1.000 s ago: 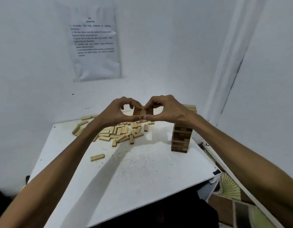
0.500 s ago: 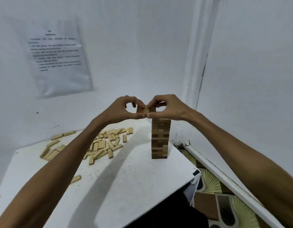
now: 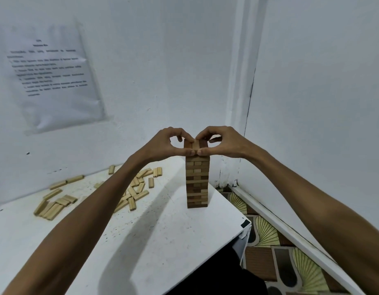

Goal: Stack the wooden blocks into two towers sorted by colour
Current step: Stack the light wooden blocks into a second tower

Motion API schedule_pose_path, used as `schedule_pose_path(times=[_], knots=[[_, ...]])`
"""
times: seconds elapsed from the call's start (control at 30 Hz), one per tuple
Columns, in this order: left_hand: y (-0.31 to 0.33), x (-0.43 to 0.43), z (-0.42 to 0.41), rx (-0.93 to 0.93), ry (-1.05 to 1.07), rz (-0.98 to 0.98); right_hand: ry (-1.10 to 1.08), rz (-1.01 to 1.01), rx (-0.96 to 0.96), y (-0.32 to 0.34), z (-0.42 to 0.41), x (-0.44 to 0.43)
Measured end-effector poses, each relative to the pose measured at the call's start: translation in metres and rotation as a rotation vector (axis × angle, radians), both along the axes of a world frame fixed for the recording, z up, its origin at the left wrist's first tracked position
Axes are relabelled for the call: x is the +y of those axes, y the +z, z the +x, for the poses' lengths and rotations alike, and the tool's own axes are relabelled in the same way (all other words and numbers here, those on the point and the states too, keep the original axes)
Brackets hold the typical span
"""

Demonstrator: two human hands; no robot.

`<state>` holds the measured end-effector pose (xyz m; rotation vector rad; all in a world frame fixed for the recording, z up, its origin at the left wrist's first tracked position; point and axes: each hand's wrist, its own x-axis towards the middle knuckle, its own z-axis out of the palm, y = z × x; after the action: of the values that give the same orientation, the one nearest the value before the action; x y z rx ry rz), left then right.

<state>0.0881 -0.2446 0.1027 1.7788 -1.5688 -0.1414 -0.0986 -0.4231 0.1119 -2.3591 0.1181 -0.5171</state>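
Left hand and right hand pinch a row of brown and pale wooden blocks in curled fingers at the top of a tall banded wooden tower.

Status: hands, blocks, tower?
Left hand, right hand pinch held blocks at top of tower, upright. Loose light blocks lie left, clear of it.
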Motion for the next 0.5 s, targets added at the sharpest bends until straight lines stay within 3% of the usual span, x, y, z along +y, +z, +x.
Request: schedule_pose_path(times=[0.5], knots=[[-0.010, -0.002, -0.003, 0.027, 0.005, 0.039, 0.005, -0.008, 0.014, -0.014, 0.002, -0.007]])
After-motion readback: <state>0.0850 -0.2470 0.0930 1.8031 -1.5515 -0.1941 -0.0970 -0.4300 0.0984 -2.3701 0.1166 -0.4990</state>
